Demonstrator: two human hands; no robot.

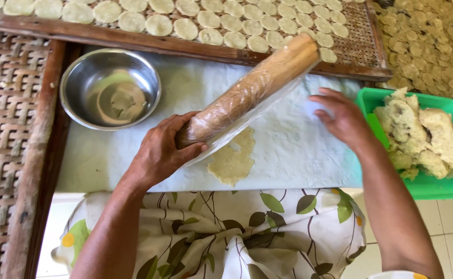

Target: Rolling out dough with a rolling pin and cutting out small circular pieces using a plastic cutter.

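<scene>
seen from above, a person sits at a pale, flour-dusted tabletop [299, 150] with a leaf-patterned cloth [247, 232] across the lap. the left hand [162, 152] has its fingers [190, 151] clamped around the near end of a wooden rolling pin [252, 85] wrapped in clear plastic; the pin is tilted, its far end raised toward the far right of the tabletop, its near end low over a thin, ragged sheet of pale dough [232, 161] lying near the middle of the near edge. the right hand [343, 116] rests flat on the tabletop toward the right edge, fingers loosely apart and holding nothing, just beside a green plastic tray [423, 188] piled with lumps of crumbly dough [425, 137]. an empty steel bowl [110, 88] stands at the far left corner. along the far edge sits a wood-framed woven tray [356, 36] covered with rows of small round dough discs [237, 26]. another woven tray [4, 129] lies to the left.
</scene>
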